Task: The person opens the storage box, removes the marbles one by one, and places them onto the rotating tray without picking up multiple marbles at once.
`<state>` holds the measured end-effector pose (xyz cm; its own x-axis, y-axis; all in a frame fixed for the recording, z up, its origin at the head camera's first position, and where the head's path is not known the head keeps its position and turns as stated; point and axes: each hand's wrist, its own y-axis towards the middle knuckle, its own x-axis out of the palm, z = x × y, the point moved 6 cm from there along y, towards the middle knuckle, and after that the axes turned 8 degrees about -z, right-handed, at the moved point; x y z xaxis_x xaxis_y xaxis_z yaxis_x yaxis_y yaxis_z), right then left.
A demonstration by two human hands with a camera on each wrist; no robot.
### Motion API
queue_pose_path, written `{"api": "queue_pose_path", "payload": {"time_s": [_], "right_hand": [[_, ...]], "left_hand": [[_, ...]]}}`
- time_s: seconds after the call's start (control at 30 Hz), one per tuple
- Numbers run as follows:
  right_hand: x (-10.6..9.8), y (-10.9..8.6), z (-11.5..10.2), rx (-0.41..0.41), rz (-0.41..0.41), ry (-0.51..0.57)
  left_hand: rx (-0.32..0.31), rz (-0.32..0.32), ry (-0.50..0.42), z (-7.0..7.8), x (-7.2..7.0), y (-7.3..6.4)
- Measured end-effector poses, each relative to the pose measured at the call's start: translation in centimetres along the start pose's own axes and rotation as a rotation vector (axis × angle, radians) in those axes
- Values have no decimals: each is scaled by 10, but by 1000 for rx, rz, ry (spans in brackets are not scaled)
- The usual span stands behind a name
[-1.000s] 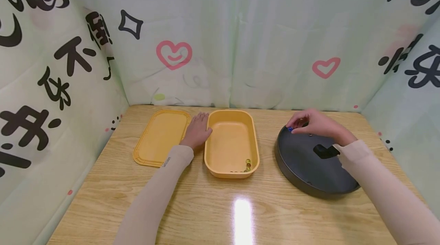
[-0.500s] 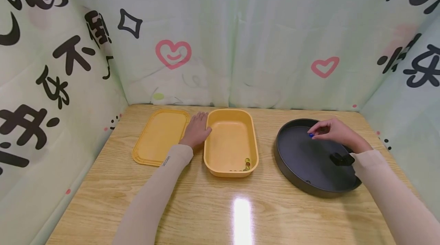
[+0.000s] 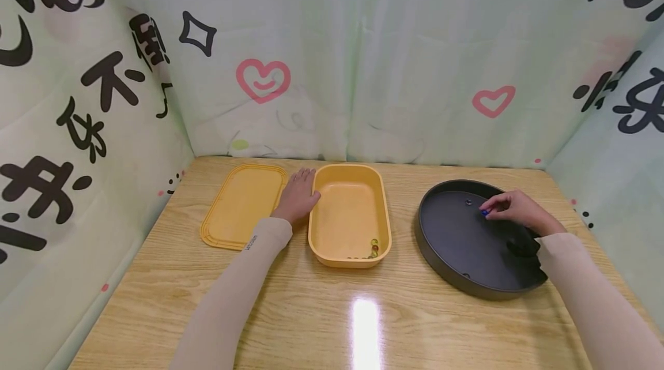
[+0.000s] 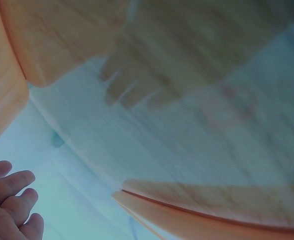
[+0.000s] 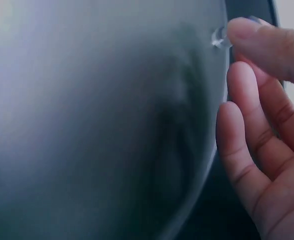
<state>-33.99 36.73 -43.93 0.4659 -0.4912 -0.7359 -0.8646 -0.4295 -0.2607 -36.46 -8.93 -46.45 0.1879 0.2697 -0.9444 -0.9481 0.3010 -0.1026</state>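
If your right hand (image 3: 519, 210) loosens its pinch, the blue marble (image 3: 485, 212) it holds over the pan (image 3: 446, 243) near the worktop's (image 3: 306, 318) right edge could slip away, while your left hand (image 3: 297, 196), fingers straight, touches the tub (image 3: 347, 208).

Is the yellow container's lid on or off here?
Off. The yellow lid lies on the wooden table, left of the yellow container, whose uncovered top shows marbles inside.
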Motion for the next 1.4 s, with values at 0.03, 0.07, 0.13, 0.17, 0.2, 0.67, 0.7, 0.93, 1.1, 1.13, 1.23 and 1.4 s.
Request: {"api": "queue_pose_path", "payload": {"time_s": [0.03, 0.07, 0.13, 0.17, 0.2, 0.67, 0.7, 0.93, 1.1, 1.13, 1.23, 1.4], "right_hand": [[0, 0, 3, 9, 2, 0], [0, 0, 5, 20, 6, 2], [1, 0, 10, 36, 13, 8], [1, 0, 12, 42, 16, 5], [1, 0, 13, 46, 21, 4], [-1, 6, 18, 42, 103, -127], [-1, 6, 18, 44, 106, -130], [1, 3, 17, 61, 127, -149], [1, -1, 11, 75, 137, -161], [1, -2, 9, 75, 140, -166], [-1, -6, 2, 67, 150, -170], [-5, -11, -10, 46, 168, -165]], "left_hand": [[0, -1, 1, 0, 0, 0], [0, -1, 0, 0, 0, 0], [0, 2, 3, 1, 0, 0], [3, 6, 2, 1, 0, 0], [6, 11, 1, 1, -1, 0], [19, 15, -5, 3, -3, -3], [21, 15, -5, 4, -3, -3], [21, 7, -1, 4, -3, -2], [21, 5, -5, 4, -3, -3], [23, 9, -6, 4, -3, -3], [19, 12, -2, 4, -3, -3], [17, 16, -7, 3, -4, -4]]}}
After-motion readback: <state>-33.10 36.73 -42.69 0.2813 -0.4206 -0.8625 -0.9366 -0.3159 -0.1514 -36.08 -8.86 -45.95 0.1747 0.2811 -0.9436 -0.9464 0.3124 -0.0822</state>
